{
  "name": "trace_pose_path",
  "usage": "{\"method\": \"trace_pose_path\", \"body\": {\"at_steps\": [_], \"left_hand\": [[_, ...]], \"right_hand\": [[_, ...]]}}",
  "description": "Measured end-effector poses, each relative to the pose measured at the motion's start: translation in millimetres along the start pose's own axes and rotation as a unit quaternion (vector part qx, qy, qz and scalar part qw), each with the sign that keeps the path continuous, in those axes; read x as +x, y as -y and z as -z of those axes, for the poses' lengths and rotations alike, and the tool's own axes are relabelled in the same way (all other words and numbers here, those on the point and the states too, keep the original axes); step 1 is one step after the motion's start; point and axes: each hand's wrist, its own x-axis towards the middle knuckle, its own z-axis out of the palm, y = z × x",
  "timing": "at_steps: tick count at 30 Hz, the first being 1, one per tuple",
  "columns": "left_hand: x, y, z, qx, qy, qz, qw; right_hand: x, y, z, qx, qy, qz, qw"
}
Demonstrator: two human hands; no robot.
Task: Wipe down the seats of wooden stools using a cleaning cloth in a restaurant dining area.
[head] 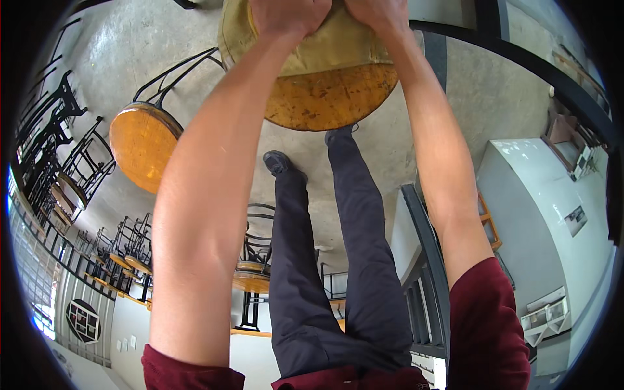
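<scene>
Both forearms reach forward to the top edge of the head view. My left hand (pixel 295 14) and my right hand (pixel 378 12) lie close together at a khaki fabric item (pixel 336 51), possibly a hat or bag. Their fingers are cut off or hidden, so the hold does not show clearly. The fabric covers the far part of a round, scuffed wooden top (pixel 331 100), whose near rim is bare. That top stands just in front of my shoes.
A chair with a round wooden seat (pixel 141 146) and black metal frame stands at the left. Several stacked black chairs (pixel 53 131) are farther left. A dark metal rail (pixel 526 53) crosses the upper right, and a dark-framed structure (pixel 424 224) is near my right leg.
</scene>
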Motion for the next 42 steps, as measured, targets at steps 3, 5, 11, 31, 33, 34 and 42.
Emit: {"method": "trace_pose_path", "body": {"at_steps": [3,5,11,31,33,34,42], "left_hand": [[17,7,-3,-0.042,-0.026,-0.081,0.995],[23,9,-12,-0.044,-0.086,-0.151,0.984],[29,8,-14,-0.098,-0.032,-0.239,0.965],[-69,-11,-25,-0.108,-0.068,-0.165,0.978],[-89,-3,-36,-0.098,-0.089,-0.169,0.977],[-100,-1,-47,-0.122,-0.146,-0.174,0.966],[-196,-2,-52,-0.157,-0.123,-0.087,0.976]], "right_hand": [[26,-8,3,0.048,0.064,-0.03,0.996],[33,-20,-4,0.075,0.1,-0.03,0.992],[5,-35,-18,0.143,-0.024,-0.031,0.989],[-128,-12,-18,-0.008,-0.241,-0.035,0.97],[-147,-6,-20,0.035,-0.192,-0.075,0.978],[-157,-9,-24,0.061,-0.197,-0.058,0.977],[-248,-2,-36,-0.031,-0.131,-0.042,0.99]]}}
